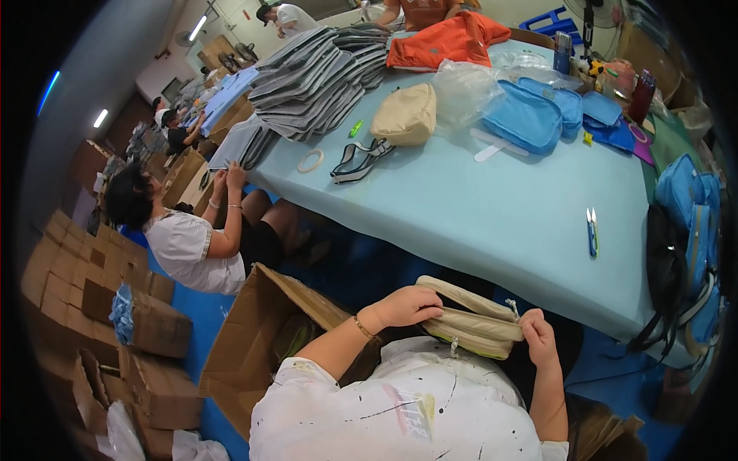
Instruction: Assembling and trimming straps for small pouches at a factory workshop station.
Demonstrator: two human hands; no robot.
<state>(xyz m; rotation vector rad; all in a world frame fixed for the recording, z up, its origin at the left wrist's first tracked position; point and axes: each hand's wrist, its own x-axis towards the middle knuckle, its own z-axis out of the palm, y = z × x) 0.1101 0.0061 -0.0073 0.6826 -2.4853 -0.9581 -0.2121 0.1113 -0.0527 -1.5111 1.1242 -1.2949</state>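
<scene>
In my lap, close to the table's near edge, I hold a beige zippered pouch (478, 329) with its top parted. My left hand (407, 306) pinches its left end, the thumb pressed against the fabric. The right end is gripped by my right hand (537, 336), whose fingers are closed on it. Pale cord pulls hang at the pouch's edges, and a yellow-green strip shows along its bottom. Across the table lies another beige bag (405, 114), with a black-and-white strap (361, 163) beside it. A pair of thread snips (592, 232) rests on the right part of the table.
A light-blue cloth covers the table (477, 207). Stacked grey pieces (315, 81), an orange bag (446, 42) and blue pouches (524, 115) lie on it. An open cardboard box (246, 346) stands at my left, near a seated co-worker (196, 238). Blue bags (684, 200) hang at right.
</scene>
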